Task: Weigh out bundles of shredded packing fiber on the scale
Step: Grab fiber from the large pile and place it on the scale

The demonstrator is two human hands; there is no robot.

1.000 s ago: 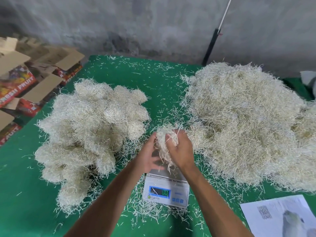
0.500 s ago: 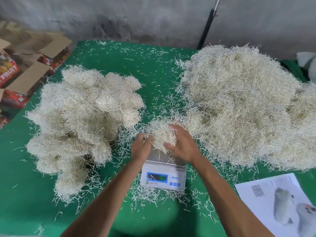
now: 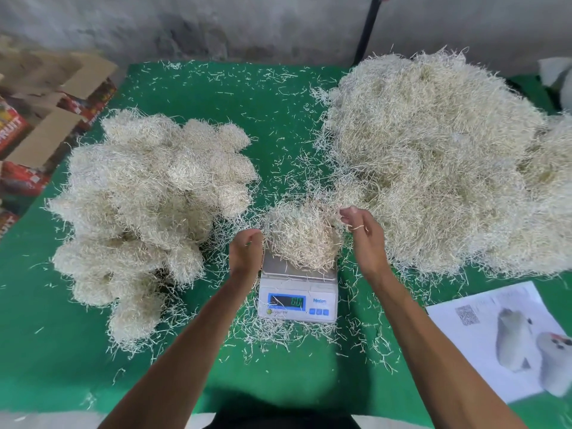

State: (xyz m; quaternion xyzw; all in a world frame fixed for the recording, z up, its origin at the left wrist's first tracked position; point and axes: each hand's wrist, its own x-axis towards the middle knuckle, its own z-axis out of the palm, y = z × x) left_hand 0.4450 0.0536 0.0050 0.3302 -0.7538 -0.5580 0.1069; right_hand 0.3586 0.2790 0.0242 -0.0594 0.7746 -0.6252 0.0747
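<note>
A fiber bundle (image 3: pixel 301 235) is sitting on the scale (image 3: pixel 297 292) near the table's front edge, with the left hand (image 3: pixel 246 252) and right hand (image 3: pixel 365 235) hanging loose beside it, holding nothing

Light is even and soft, moderately bright, with no hard glare. A dark shadow pools on the green felt table cover (image 3: pixel 278 125) at bottom centre of the frame. The wide-angle lens bows the edges; the grey concrete wall (image 3: pixel 247 23) curves across the top. Corners smear softly, and the white digital scale's (image 3: pixel 297 300) lit display is unreadable.
</note>
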